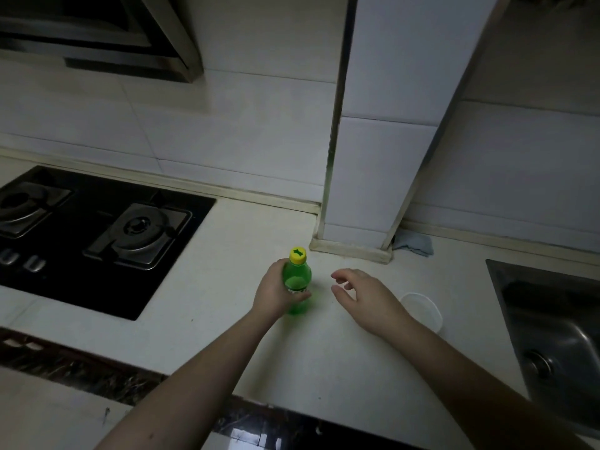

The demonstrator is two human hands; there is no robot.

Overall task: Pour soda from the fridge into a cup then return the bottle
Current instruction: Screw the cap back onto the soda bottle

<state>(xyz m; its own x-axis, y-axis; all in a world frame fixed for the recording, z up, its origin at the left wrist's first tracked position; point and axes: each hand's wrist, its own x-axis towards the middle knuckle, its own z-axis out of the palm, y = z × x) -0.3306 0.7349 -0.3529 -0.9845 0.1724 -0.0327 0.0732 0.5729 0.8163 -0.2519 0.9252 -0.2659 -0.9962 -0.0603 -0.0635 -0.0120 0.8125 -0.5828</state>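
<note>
A small green soda bottle (297, 282) with a yellow cap stands upright on the pale countertop (246, 323). My left hand (274, 292) is wrapped around its body from the left, and the cap is on. My right hand (362, 297) hovers just right of the bottle, fingers spread and curled, holding nothing. A clear plastic cup (422, 311) stands on the counter behind my right wrist, partly hidden by it.
A black gas hob (97, 235) with two burners lies to the left. A steel sink (552, 336) is at the right edge. A tiled pillar (367, 177) rises behind the bottle, with a blue cloth (414, 243) at its foot. A range hood (97, 34) hangs top left.
</note>
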